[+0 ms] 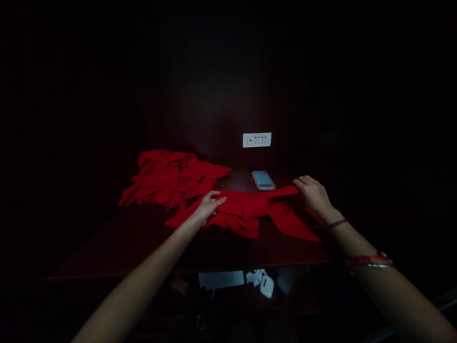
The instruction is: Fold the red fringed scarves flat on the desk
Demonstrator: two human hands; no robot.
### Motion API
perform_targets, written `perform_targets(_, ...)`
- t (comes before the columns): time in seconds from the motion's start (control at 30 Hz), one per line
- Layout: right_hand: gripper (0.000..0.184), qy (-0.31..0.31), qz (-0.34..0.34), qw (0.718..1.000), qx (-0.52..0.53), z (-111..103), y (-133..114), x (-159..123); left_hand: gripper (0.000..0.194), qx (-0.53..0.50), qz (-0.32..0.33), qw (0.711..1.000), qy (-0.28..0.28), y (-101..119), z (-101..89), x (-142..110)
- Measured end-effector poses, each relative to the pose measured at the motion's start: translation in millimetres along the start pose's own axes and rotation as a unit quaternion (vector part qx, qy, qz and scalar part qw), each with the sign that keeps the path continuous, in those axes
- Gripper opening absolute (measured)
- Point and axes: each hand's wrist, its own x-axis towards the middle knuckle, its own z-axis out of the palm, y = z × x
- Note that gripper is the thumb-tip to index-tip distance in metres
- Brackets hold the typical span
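Observation:
A red fringed scarf [246, 209] lies crumpled across the dark table in front of me, its right part lifted. My right hand [314, 193] pinches the scarf's upper right edge and holds it a little above the tabletop. At the scarf's left part is my left hand [210, 207], thumb and forefinger apart, touching the fabric; its other fingers are partly hidden. Behind and to the left sits a heap of similar red fringed cloth [171, 174], loosely bunched.
A phone-like blue object [263, 180], blurred out, lies behind the scarf. The wall bears a white socket plate [257, 140]. Below the dark table's front edge [143, 272], a lower shelf holds a pale paper [221, 279], crumpled tissue [255, 277] and a white earbud case [266, 286]. The surroundings are very dark.

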Motion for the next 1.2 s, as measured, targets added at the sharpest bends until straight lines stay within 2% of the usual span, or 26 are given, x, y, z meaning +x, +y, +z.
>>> perform_targets(0.1, 0.029, -0.093, 0.011, 0.995, 0.044, -5.4, -6.0, 3.0, 0.053, -0.105, -0.004, 0.988, -0.117, 6.1, -2.7, -11.1)
perform_targets(0.17, 0.033, -0.182, -0.028, 0.976, 0.118, -14.2, -12.8, 5.6, 0.069, -0.142, -0.010, 0.972, -0.187, 9.9, -3.5, -17.0)
perform_targets(0.23, 0.040, -0.243, -0.079, 0.944, 0.209, -23.5, -21.1, 6.2, 0.076, -0.129, -0.016, 0.970, -0.204, 10.4, -2.8, -20.7)
perform_targets(0.3, 0.045, -0.268, -0.099, 0.924, 0.256, -28.0, -31.5, 3.9, 0.071, -0.100, -0.031, 0.977, -0.188, 8.3, -1.0, -22.2)
perform_targets(0.37, 0.045, -0.261, -0.092, 0.931, 0.236, -24.7, -43.3, -0.8, 0.060, -0.089, -0.044, 0.981, -0.166, 6.5, 1.0, -22.3)
perform_targets(0.5, 0.026, -0.204, -0.086, 0.967, 0.129, -9.7, -57.9, -8.0, 0.044, -0.132, -0.034, 0.981, -0.141, 10.7, 1.8, -22.7)
perform_targets(0.57, 0.025, -0.155, -0.066, 0.982, 0.089, -9.1, -55.2, -6.2, 0.042, -0.122, -0.031, 0.983, -0.135, 15.1, 0.1, -23.8)
perform_targets(0.7, 0.028, -0.043, 0.017, 0.999, 0.004, -17.0, -38.1, 4.2, 0.036, -0.023, -0.005, 0.993, -0.115, 17.1, -4.4, -27.6)
perform_targets(0.77, 0.027, -0.033, 0.039, 0.998, -0.022, -15.5, -32.5, 5.5, 0.034, 0.029, 0.010, 0.993, -0.113, 12.4, -5.7, -30.9)
perform_targets(0.83, 0.026, -0.084, 0.010, 0.996, -0.012, -10.0, -31.4, 0.9, 0.034, 0.060, 0.001, 0.990, -0.127, 5.3, -6.1, -35.8)
perform_targets(0.9, 0.026, -0.183, -0.041, 0.982, 0.040, -6.7, -32.7, -8.3, 0.039, 0.066, -0.025, 0.985, -0.156, -1.1, -6.6, -41.9)
perform_targets(0.97, 0.033, -0.249, -0.078, 0.956, 0.132, -11.0, -34.5, -18.5, 0.048, 0.060, -0.053, 0.979, -0.186, -4.6, -8.1, -48.0)
perform_targets(1.07, 0.044, -0.252, -0.074, 0.916, 0.304, -28.3, -40.7, -30.0, 0.060, 0.056, -0.079, 0.976, -0.195, -3.5, -12.5, -55.6)
perform_targets(1.13, 0.047, -0.253, -0.021, 0.885, 0.390, -35.4, -50.4, -34.6, 0.066, 0.065, -0.104, 0.974, -0.189, -0.6, -15.7, -59.4)
perform_targets(1.2, 0.050, -0.241, 0.051, 0.870, 0.427, -32.0, -64.8, -37.7, 0.072, 0.088, -0.129, 0.971, -0.184, 2.0, -18.3, -62.5)
